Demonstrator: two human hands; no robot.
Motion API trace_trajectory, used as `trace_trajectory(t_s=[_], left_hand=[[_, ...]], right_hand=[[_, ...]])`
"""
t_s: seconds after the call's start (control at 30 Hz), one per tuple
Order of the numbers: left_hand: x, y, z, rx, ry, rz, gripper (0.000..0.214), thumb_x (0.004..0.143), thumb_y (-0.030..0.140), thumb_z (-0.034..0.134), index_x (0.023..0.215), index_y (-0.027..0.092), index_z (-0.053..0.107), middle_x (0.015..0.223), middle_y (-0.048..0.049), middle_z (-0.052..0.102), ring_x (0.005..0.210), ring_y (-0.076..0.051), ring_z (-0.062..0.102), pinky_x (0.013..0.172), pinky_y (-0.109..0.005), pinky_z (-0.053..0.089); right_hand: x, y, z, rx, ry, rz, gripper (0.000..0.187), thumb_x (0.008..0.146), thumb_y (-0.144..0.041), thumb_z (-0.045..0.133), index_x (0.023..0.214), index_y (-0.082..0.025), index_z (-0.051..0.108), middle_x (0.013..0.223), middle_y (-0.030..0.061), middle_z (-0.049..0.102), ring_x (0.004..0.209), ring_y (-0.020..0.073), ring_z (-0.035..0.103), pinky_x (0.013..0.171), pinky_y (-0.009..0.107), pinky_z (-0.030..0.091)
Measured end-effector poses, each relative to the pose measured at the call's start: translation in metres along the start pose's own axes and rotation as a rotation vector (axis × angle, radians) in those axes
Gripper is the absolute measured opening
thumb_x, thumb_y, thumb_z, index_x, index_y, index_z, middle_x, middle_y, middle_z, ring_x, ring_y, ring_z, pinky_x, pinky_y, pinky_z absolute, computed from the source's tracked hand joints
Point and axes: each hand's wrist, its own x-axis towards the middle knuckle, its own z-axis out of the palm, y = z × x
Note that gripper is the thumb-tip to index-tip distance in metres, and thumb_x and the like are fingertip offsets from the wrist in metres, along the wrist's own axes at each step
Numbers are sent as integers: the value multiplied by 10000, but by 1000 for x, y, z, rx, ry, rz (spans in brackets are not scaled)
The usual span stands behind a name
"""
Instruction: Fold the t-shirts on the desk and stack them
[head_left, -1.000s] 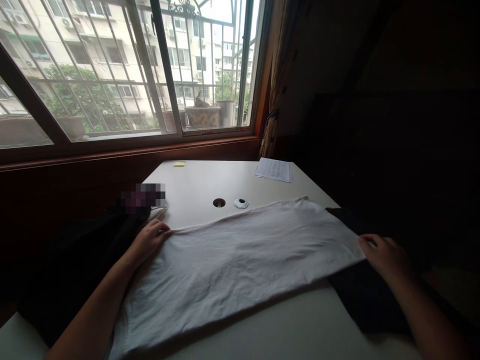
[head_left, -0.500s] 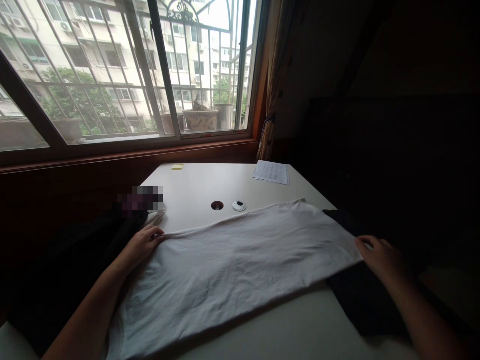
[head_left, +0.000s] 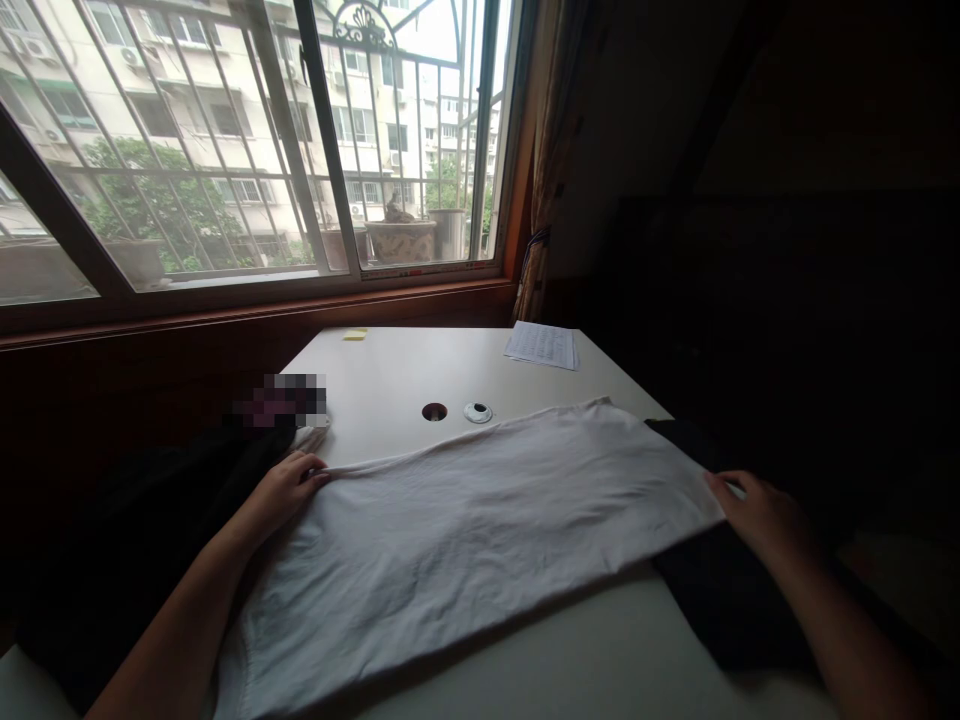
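Observation:
A white T-shirt (head_left: 465,530), apparently doubled over lengthwise, lies stretched across the white table (head_left: 390,375) with soft wrinkles over it. At its left end, my left hand (head_left: 289,487) pinches the far corner, thumb and fingers closed on the cloth. My right hand (head_left: 754,505) grips the right edge between thumb and forefinger. Beneath that right end, a dark cloth (head_left: 727,600) lies partly covered. The near left part of the shirt runs out of view at the bottom.
Dark clothing (head_left: 150,520) is heaped at the left, by a blurred patch. Farther back on the table are papers (head_left: 541,345), a yellow sticky note (head_left: 355,334), a round hole (head_left: 434,411) and its white cover (head_left: 478,412). A barred window (head_left: 300,150) stands behind.
My right hand has shifted very slightly left along with the shirt's edge. Otherwise the shirt and my left hand look the same.

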Motion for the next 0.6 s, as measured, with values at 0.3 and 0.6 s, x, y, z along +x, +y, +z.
trace_trajectory(t_s=[0.3, 0.6], left_hand=[[0, -1, 0, 10, -9, -32, 399, 890, 590, 606, 897, 210, 728, 939, -70, 717, 870, -249, 675, 821, -341, 525], [-3, -6, -4, -17, 79, -3, 431, 867, 579, 620, 1051, 202, 724, 1025, -88, 719, 916, -253, 695, 838, -346, 555]], right_hand=[[-3, -2, -1, -40, -69, 71, 734, 862, -797, 338, 1127, -192, 658, 1024, 178, 711, 946, 372, 677, 823, 440, 527], [0, 5, 4, -57, -46, 29, 729, 892, -768, 313, 1141, -185, 673, 981, 193, 714, 935, 391, 678, 776, 441, 527]])
